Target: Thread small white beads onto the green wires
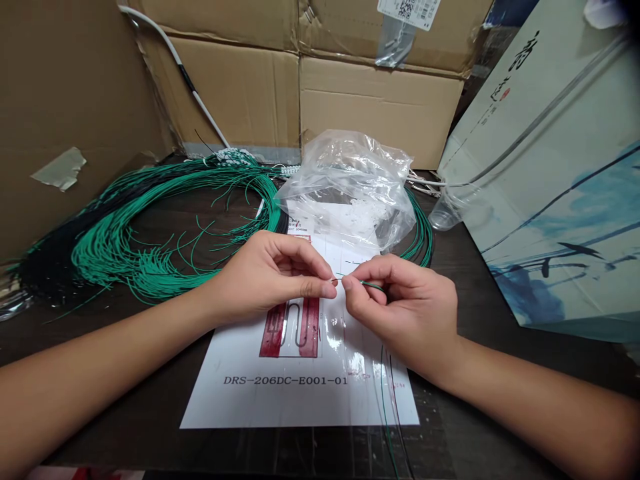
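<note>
In the middle of the view, my left hand pinches the thin end of a wire between thumb and forefinger. Close against it, my right hand is closed on a green wire, which curves out by the forefinger. A fine reddish strand spans the small gap between the fingertips. Below my right hand, a green wire and a black wire hang over the front of the table. Under both hands lies a white sheet printed "DRS-206DC-E001-01", with a red-and-white picture on it.
A large bundle of green and black wires loops across the left. Behind the sheet sits a clear plastic bag, and more green wires lie right of it. Cardboard boxes stand behind; a painted white panel leans at right.
</note>
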A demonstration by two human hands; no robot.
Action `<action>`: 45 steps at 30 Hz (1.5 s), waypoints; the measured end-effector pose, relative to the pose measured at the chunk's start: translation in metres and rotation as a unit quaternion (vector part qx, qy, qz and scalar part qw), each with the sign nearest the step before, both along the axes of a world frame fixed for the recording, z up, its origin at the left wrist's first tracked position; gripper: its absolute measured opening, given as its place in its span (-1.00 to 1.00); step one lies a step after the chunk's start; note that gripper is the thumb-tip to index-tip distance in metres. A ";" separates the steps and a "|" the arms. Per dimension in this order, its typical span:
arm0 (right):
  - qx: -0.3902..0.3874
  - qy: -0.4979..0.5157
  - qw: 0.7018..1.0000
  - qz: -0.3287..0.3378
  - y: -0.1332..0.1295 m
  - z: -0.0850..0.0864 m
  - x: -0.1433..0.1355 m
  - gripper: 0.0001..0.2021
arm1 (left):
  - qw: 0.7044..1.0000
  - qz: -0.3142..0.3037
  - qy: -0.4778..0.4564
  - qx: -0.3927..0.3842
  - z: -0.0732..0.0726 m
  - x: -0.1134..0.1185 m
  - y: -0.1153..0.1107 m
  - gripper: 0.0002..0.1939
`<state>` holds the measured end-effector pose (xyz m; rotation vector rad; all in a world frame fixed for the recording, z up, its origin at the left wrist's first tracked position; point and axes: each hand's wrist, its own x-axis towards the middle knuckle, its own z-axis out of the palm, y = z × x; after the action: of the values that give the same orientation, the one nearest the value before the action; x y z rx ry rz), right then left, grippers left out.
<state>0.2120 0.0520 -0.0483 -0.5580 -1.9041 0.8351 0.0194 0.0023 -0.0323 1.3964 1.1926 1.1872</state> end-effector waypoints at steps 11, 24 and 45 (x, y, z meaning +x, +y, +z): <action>0.137 -0.010 0.990 -0.006 0.000 0.001 0.003 -0.93 | 0.996 0.030 0.070 0.039 0.003 0.003 -0.002 -0.90; 0.109 -0.028 0.993 -0.023 0.000 0.000 0.002 -0.95 | 0.986 0.040 0.127 0.103 0.004 0.002 -0.004 -0.95; -0.009 0.009 0.999 0.047 0.004 -0.002 0.001 -0.93 | 0.993 0.087 0.039 0.065 0.002 0.007 -0.003 -0.89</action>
<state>0.2125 0.0559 -0.0504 -0.4735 -1.9194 0.9151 0.0268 -0.0004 -0.0301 1.4691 1.3336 1.3624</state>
